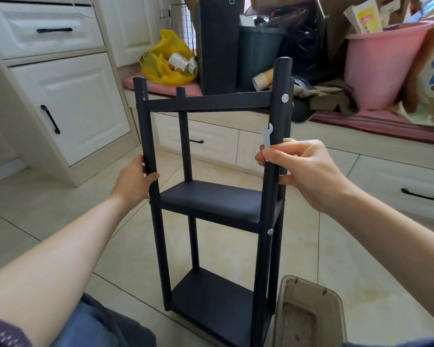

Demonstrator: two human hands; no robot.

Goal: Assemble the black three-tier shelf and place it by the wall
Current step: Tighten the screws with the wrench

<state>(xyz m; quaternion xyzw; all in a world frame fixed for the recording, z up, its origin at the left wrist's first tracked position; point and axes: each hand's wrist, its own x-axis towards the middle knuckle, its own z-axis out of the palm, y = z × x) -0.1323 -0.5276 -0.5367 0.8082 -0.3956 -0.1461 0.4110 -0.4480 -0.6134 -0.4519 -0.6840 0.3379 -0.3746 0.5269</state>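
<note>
Head view: the black three-tier shelf (211, 204) stands upright on the tiled floor (60, 204) in the middle of the frame, all three tiers fitted between its posts. It looks assembled or nearly so.

The left hand (133, 182) grips the left post (145, 126) just above the middle tier. The right hand (303, 171) curls round the right post (281, 78) at about the same height. Its fingers also pinch a small pale wrench (267, 136), which sticks up alongside the post. The hands are well apart, one on each side, a hold that suits steadying the frame or lifting it level. Keeping the wrench in hand suggests the tightening may not be finished. A silver screw (284, 97) shows near the top of the right post.

The floor is pale glossy tile. At lower right, just beside the shelf's foot, sits a translucent brown plastic box (308, 314). Cream cabinets (73, 103) with black handles fill the upper left. Across the upper frame, behind the shelf, runs a low drawer bench with a pink cushion (373, 121). It carries a yellow bag (161, 61) of paper cups at upper centre and a pink basin (378, 68) at upper right. No bare stretch of wall is in view, so where the shelf will go cannot be told.
</note>
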